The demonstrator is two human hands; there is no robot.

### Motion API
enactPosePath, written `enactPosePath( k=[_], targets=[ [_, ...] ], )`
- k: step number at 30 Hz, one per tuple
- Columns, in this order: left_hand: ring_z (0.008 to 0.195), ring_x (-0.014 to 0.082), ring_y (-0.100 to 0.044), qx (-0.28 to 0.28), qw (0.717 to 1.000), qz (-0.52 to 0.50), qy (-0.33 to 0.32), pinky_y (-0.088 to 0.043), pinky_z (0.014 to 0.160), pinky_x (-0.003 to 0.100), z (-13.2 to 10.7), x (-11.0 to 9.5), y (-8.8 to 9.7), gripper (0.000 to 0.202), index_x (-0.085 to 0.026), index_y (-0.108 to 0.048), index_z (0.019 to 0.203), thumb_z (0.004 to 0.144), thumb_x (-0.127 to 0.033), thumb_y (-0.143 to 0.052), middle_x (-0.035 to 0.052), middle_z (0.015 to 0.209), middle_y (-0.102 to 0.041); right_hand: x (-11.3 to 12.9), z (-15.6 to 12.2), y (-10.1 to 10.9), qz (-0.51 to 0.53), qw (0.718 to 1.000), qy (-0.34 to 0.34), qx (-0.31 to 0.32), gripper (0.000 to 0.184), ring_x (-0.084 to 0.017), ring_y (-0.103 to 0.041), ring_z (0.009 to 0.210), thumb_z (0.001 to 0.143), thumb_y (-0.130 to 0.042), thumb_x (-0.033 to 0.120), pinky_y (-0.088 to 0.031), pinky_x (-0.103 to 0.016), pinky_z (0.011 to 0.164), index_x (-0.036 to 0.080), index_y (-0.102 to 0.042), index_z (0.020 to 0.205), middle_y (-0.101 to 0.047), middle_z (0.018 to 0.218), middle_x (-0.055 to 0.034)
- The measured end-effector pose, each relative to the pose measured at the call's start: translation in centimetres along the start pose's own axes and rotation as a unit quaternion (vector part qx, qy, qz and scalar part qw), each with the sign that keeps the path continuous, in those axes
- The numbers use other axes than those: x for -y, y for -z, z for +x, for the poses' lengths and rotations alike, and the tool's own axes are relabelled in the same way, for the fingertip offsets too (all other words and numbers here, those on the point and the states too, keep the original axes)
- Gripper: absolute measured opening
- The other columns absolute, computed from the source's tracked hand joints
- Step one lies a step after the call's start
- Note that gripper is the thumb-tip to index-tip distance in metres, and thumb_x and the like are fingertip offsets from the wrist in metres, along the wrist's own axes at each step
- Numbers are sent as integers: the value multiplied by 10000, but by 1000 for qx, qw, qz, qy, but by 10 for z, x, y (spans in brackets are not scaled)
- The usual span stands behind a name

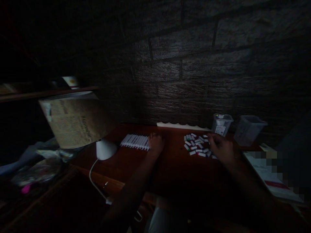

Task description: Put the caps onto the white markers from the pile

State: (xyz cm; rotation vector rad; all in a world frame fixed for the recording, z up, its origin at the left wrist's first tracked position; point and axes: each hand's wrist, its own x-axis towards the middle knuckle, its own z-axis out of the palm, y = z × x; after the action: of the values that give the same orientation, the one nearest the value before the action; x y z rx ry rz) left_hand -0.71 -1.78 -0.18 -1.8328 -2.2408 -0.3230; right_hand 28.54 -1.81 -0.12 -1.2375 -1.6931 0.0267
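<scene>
A row of white markers (134, 141) lies side by side on the wooden desk (116, 168), their reddish ends towards me. My left hand (156, 144) lies palm down at the row's right end, fingers extended over the last markers. To the right is a loose pile of short white marker caps (198, 146), some with coloured ends. Over the pile's right edge, my right hand (222, 149) has its fingers drawn together. Whatever it pinches is too dark and small to make out.
Two clear plastic containers (222, 123) stand behind my right hand. A white scalloped strip (183, 126) runs along the brick wall. At left is a lamp with a newsprint shade (75, 121); its cord hangs over the front edge. Papers (272, 176) lie at right.
</scene>
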Motion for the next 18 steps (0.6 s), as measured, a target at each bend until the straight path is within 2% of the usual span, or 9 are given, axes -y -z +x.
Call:
enactPosePath(
  k=[4,6,9,12,15,17,18],
  targets=[
    [1276,394,-407,-5,996,15,93,-330,1023,509,9,26,0,581,-101,-516,1322,870,-465,-487,242,1367,-478,-3,1,4,7,999,-30,-10,423,-228,-706,737,887,-440,474,-517,-304,672,161,-725,884,-753,847,-101],
    [1349,414,-321,29,991,0,127,-270,1068,537,13,37,-1,732,-88,-420,1405,851,-564,-461,256,1452,-385,-5,0,2,7,999,-36,6,419,-229,-706,736,882,-448,472,-517,-304,666,159,-727,889,-753,853,-101],
    [1419,419,-193,88,985,-6,146,-179,1116,554,20,51,-2,899,-73,-337,1457,806,-689,-415,258,1512,-295,-7,-1,0,3,999,-42,17,422,-227,-702,709,881,-451,476,-512,-301,643,160,-731,888,-752,826,-97],
    [1440,408,-137,108,982,-15,151,-152,1129,554,30,67,-2,975,-70,-307,1472,793,-769,-293,261,1533,-248,-6,-1,0,7,999,-47,12,443,-230,-702,721,887,-445,492,-506,-300,648,154,-731,874,-750,821,-100],
    [1434,423,-149,123,976,4,180,-196,1112,565,40,93,3,1010,-73,-277,1485,787,-798,-202,263,1541,-223,-5,-1,-1,11,999,-39,12,429,-224,-701,736,893,-448,481,-501,-294,652,158,-729,871,-750,834,-94],
    [1386,456,-263,138,969,40,201,-284,1053,591,41,115,10,988,-56,-291,1474,809,-776,-166,291,1508,-280,-5,-1,-3,14,999,-36,17,410,-213,-694,704,896,-453,472,-493,-289,630,168,-728,877,-750,824,-83],
    [1339,466,-349,131,972,65,186,-337,1002,600,40,125,15,950,-31,-317,1455,842,-735,-140,323,1455,-351,-4,-1,-4,18,999,-34,22,401,-207,-690,684,897,-456,469,-488,-285,612,174,-727,884,-749,815,-76]
  ],
)
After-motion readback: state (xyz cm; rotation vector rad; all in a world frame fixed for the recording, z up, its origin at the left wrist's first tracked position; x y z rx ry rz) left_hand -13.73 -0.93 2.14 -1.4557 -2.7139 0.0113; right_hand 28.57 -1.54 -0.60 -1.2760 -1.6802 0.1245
